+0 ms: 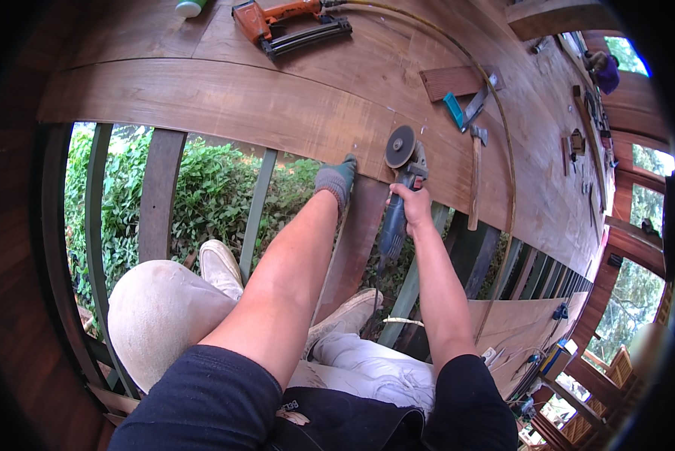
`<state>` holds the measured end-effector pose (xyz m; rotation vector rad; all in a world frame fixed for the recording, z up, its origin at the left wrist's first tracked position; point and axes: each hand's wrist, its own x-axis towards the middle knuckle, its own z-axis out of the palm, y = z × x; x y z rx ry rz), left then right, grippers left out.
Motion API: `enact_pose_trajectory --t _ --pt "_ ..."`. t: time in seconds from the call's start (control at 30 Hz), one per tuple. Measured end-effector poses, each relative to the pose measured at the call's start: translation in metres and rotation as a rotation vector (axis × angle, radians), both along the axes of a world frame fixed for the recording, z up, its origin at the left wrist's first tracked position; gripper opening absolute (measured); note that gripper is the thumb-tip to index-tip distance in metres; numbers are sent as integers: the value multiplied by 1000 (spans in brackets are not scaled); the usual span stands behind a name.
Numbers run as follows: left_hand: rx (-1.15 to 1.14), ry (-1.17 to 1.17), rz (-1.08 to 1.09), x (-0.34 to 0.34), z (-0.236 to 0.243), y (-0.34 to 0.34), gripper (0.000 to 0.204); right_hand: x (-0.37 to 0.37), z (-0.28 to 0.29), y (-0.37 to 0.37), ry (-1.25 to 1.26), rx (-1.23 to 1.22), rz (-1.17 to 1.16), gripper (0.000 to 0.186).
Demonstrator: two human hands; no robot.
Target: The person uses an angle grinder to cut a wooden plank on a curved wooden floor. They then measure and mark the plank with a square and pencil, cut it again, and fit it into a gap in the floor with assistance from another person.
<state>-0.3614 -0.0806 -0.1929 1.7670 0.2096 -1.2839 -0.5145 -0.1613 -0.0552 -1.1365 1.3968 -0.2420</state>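
Sleeves (pixel 202 398), right hand (pixel 415 205) around grinder (pixel 392 231)

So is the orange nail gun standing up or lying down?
Lying down: the orange nail gun rests on the wooden boards with its side facing up.

A brown wooden wall (pixel 14 248) stands at the left; at the right, daylight enters window openings (pixel 649 197) with trees (pixel 629 297) outside. Green plants (pixel 211 177) show between joists (pixel 161 195) beside the plank floor (pixel 555 161).

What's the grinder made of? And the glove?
Angle grinder: body probably plastic, smooth and dark blue; disc perhaps abrasive, dark and matte. Glove: cuff seems knitted fabric, mottled grey; the green part could be rubber-coated, but that's unclear.
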Motion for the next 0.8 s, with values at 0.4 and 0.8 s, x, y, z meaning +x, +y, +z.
enact_pose_trajectory --t 0.4,0.8 --pt "36 33 -15 -2 -4 -1 76 0 -2 -2 5 -9 -1 19" --pt "53 16 -2 -2 -5 -1 76 8 -5 -16 -10 -4 -6 19"
